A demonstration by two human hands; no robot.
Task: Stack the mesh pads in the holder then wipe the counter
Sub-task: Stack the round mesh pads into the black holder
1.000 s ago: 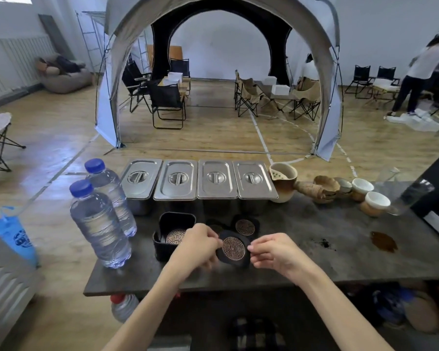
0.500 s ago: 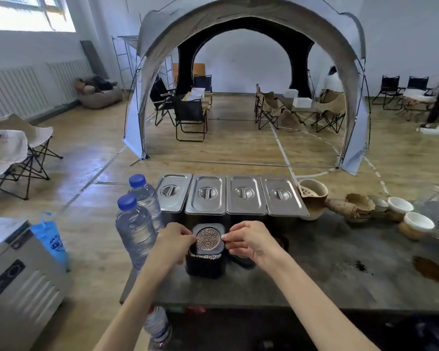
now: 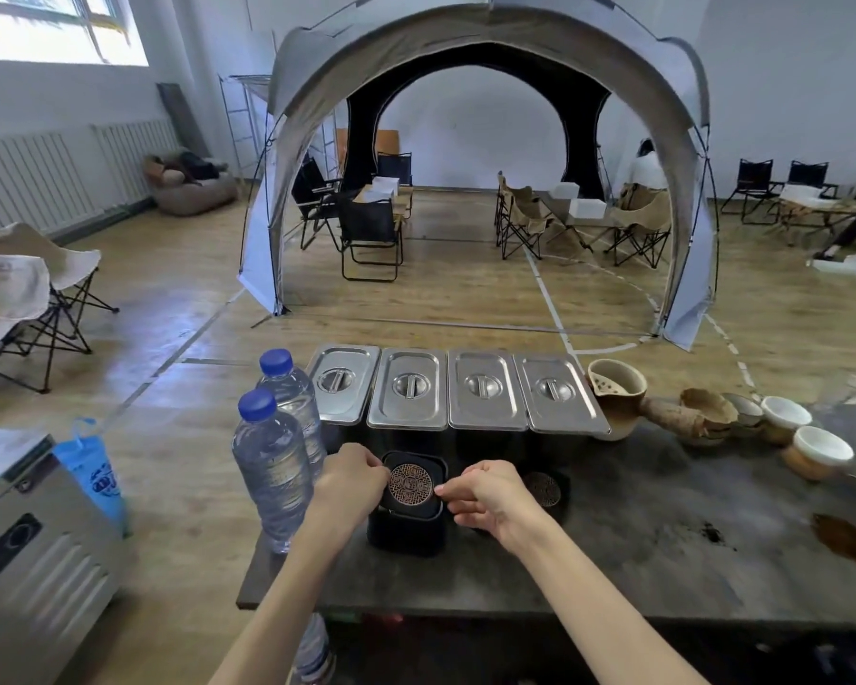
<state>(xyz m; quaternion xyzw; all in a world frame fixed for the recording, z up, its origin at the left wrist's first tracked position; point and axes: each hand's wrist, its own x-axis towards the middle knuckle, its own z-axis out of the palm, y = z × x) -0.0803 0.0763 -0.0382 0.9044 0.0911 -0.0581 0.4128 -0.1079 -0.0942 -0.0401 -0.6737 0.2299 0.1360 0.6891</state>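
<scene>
Now: stacking | left hand (image 3: 352,479) and right hand (image 3: 485,496) pinch one mesh pad (image 3: 410,483) over holder (image 3: 406,533) | next: lower it in straight

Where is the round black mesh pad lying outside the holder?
Head view: the mesh pad lies on the dark counter, right of the black square holder, just behind the right hand.

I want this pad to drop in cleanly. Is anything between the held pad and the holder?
Nothing visible does. The mesh pad, pinched between the left hand and the right hand, sits right over the open top of the holder. The inside is hidden beneath it.
</scene>
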